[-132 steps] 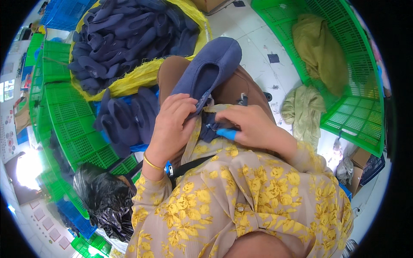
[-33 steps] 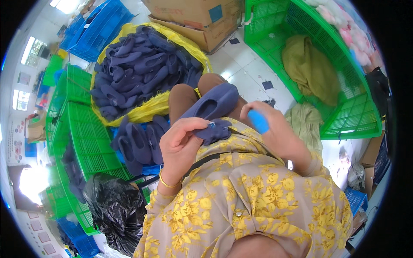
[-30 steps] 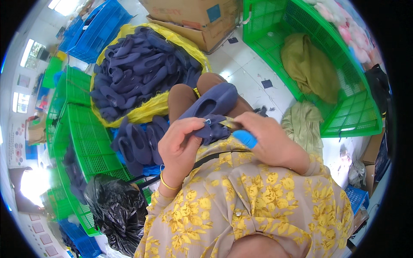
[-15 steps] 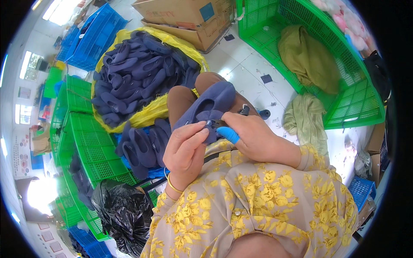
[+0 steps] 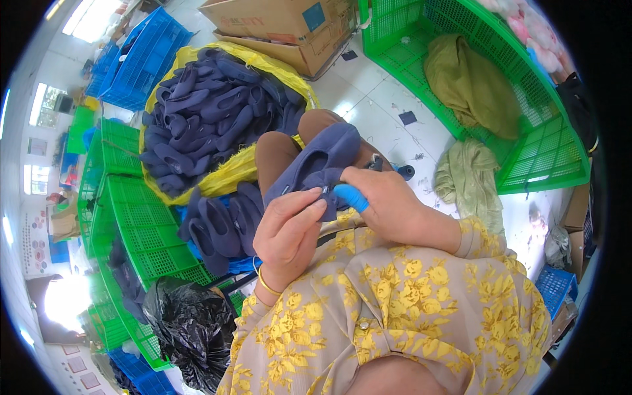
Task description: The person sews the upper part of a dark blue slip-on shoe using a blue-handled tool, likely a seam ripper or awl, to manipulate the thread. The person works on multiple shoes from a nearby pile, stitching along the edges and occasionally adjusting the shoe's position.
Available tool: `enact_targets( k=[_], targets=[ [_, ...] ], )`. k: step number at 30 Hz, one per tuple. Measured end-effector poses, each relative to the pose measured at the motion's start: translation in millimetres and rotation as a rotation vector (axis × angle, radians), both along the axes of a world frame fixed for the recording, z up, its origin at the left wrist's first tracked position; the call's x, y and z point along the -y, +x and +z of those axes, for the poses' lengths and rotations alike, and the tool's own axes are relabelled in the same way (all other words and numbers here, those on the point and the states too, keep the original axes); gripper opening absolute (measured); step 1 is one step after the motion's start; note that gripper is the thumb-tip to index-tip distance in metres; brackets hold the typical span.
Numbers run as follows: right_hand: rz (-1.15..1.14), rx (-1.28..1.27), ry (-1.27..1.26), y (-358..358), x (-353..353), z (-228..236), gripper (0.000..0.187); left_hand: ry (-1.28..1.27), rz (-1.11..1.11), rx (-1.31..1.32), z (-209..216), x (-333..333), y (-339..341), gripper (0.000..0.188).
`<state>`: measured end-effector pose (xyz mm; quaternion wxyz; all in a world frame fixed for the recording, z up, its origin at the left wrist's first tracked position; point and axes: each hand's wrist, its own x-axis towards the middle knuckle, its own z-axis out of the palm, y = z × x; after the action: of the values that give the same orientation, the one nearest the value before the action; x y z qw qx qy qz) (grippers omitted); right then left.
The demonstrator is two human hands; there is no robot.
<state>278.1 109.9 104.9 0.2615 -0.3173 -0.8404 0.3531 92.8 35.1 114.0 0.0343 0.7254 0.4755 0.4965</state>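
Note:
A navy fabric slipper (image 5: 332, 143) lies across my lap on my brown-trousered knees, with its opening facing up. My left hand (image 5: 288, 230) is closed, thumb and fingertips pinching the near end of the slipper. My right hand (image 5: 388, 197), with a blue covering on its thumb, grips the same end from the other side. A tiny pale bit shows at the slipper's edge between the two hands. Beyond my right fingers a small dark and silvery object (image 5: 376, 162) sticks out; I cannot make out its kind or whether the hand holds it.
Ahead left, a yellow sack (image 5: 220, 172) brims with navy slippers. More slippers (image 5: 220, 227) lie nearer, beside green crates (image 5: 145, 217) and a black plastic bag (image 5: 191, 329). At right stand a large green crate (image 5: 546, 158) with olive cloth, pale green fabric (image 5: 467, 178) and a dark spool (image 5: 406, 172).
My left fingertips have shifted slightly right along the slipper's near end. My right fingers have turned a little around it. The slipper stays on my lap.

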Motion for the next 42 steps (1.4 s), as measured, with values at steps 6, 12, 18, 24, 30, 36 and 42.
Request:
enact_targets(
  k=[6,12,18,24,30,36,42],
  targets=[
    [-0.239,-0.527,-0.785,24.6,-29.6,-1.4,0.018,-0.149,0.054,0.307,-6.4,0.7,-0.8,0.026],
    [0.014,-0.286,-0.594,11.7,-8.2,3.3,0.021,-0.54,-0.058,0.92,-4.2,-2.9,6.6,0.014],
    [-0.047,-0.366,-0.728,9.2,-8.3,-4.2,0.012,-0.736,-0.111,1.245,-12.6,-8.3,-0.1,0.024],
    [-0.021,-0.283,-0.568,8.6,-1.7,-3.8,0.011,-0.895,-0.203,1.033,-7.5,-7.9,-1.3,0.016],
    [0.124,-0.215,-0.338,13.9,0.2,7.3,0.015,-0.898,-0.269,0.999,-3.1,-4.6,-6.7,0.017],
    [0.156,-0.281,-0.382,26.0,-8.6,11.2,0.014,-0.814,-0.353,0.838,-1.5,-1.0,-15.9,0.022],
    [0.304,-0.202,-0.201,29.7,-14.2,12.4,0.032,-0.767,-0.429,0.811,-6.4,-1.3,-18.2,0.019]
  ],
)
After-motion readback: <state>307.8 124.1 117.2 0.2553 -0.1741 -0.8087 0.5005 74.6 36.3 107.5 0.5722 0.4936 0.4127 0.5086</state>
